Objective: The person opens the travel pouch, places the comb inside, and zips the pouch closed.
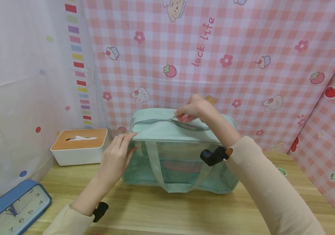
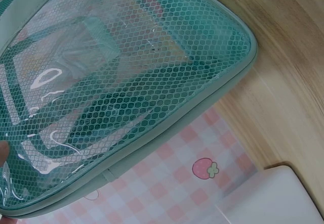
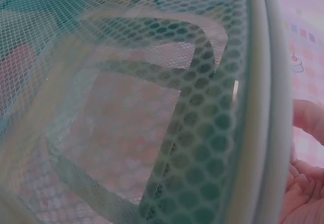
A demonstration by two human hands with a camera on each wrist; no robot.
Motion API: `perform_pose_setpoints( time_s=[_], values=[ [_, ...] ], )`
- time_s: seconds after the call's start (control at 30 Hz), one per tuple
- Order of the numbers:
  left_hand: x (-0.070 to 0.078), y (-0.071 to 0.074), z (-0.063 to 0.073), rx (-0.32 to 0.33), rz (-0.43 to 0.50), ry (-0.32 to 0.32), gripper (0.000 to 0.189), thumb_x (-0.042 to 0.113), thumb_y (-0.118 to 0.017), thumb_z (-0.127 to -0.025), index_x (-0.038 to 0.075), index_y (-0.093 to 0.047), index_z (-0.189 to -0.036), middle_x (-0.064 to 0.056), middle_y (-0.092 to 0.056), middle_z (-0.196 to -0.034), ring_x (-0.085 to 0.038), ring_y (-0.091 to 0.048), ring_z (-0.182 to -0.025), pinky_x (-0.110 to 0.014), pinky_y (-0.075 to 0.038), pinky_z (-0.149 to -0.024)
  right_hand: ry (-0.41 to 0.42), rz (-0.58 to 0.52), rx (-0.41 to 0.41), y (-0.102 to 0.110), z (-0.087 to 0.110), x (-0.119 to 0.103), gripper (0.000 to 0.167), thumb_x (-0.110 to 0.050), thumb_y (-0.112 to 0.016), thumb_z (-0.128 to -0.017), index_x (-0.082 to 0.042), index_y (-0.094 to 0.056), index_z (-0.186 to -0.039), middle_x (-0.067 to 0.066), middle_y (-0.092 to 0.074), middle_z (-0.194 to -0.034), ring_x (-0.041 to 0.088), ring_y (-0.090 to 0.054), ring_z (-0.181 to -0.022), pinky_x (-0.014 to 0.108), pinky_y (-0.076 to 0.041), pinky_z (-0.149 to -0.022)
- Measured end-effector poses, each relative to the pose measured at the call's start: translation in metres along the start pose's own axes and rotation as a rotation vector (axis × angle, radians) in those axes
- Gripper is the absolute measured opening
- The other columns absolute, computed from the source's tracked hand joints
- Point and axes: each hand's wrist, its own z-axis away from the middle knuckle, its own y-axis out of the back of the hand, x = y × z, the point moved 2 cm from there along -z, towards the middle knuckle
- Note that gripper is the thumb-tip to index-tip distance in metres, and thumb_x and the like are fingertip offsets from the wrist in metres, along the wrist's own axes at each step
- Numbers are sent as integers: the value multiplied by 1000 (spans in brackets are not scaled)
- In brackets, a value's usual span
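A mint-green bag [image 1: 185, 133] with see-through mesh sides stands upright on the wooden table. Its top zipper [image 1: 152, 121] runs lengthwise, and a gap shows along it to the right of the slider. My right hand [image 1: 198, 109] pinches the zipper pull [image 1: 172, 117] near the middle of the top. At the bag's upper left corner, my left hand [image 1: 117, 156] grips the edge, fingers above and thumb below. Through the mesh in the left wrist view, the inside of the bag [image 2: 126, 92] is partly visible. A pinkish thing [image 1: 183, 166] shows blurred behind the front mesh.
A white tissue box [image 1: 79, 156] with a wooden lid stands left of the bag. At the near left lies a blue-framed clock [image 1: 20, 209]. Part of a green ring [image 1: 282, 171] shows beyond the right sleeve. A pink checked cloth [image 1: 243, 42] hangs close behind the bag.
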Motion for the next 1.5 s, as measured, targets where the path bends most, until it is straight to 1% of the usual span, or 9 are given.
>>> perform_pose_setpoints(
  time_s=[0.17,0.33,0.57,0.9,1.07,1.17,1.27,1.37,1.5],
  values=[
    [0,0,-1,2,2,-3,53,0,-79,-64,-3,-57,-111,-17,-60,-94,-27,-60,-83,-33,-56,-68,-1,-15,4,5,1,3,23,-13,-65,-84,7,-65,-96,1,-65,-63,7,-63,-55,24,-57,-63],
    [0,-1,-1,6,9,-2,54,-1,-79,-63,-3,-57,-112,-16,-61,-95,-27,-60,-83,-33,-56,-68,4,-10,20,11,2,7,16,-14,-66,-83,2,-60,-84,1,-65,-65,8,-64,-56,25,-57,-63],
    [0,0,-1,4,10,3,53,-1,-79,-63,-3,-57,-112,-17,-61,-94,-27,-60,-83,-35,-56,-69,-4,-28,26,18,4,13,26,-14,-65,-84,8,-62,-97,1,-65,-64,7,-63,-55,26,-58,-64],
    [1,0,-1,-2,5,5,53,-1,-79,-63,-3,-57,-111,-17,-61,-94,-27,-60,-83,-35,-55,-69,4,-35,37,23,5,16,20,-14,-65,-84,5,-63,-88,1,-65,-63,8,-64,-55,26,-58,-63],
    [1,0,-1,-2,4,5,53,0,-79,-63,-3,-56,-111,-17,-61,-94,-28,-60,-83,-35,-55,-69,11,-38,39,29,8,21,17,-13,-65,-83,3,-59,-82,0,-65,-61,7,-64,-55,26,-58,-63],
    [0,0,-1,-4,-1,6,53,0,-79,-63,-3,-57,-111,-17,-61,-94,-28,-60,-82,-35,-56,-69,7,-45,44,35,10,25,18,-13,-65,-84,4,-59,-86,-1,-65,-61,7,-64,-56,26,-58,-63],
    [0,0,-1,-8,-7,6,54,0,-80,-63,-3,-56,-111,-17,-61,-94,-28,-60,-82,-35,-56,-68,0,-41,46,41,13,28,25,-13,-64,-84,8,-62,-97,-1,-66,-62,7,-64,-56,25,-57,-63],
    [-1,0,-1,-11,-6,8,54,0,-80,-63,-3,-56,-112,-18,-61,-94,-28,-60,-81,-35,-55,-68,-5,-39,37,45,15,30,33,-14,-64,-85,11,-60,-105,-1,-67,-62,6,-65,-57,24,-57,-63],
    [-1,-1,-1,-14,0,14,55,0,-80,-63,-3,-56,-112,-18,-61,-94,-28,-59,-81,-35,-55,-68,-9,-30,30,47,16,32,36,-15,-63,-85,12,-58,-109,-1,-67,-62,5,-65,-57,23,-57,-62]
  ],
)
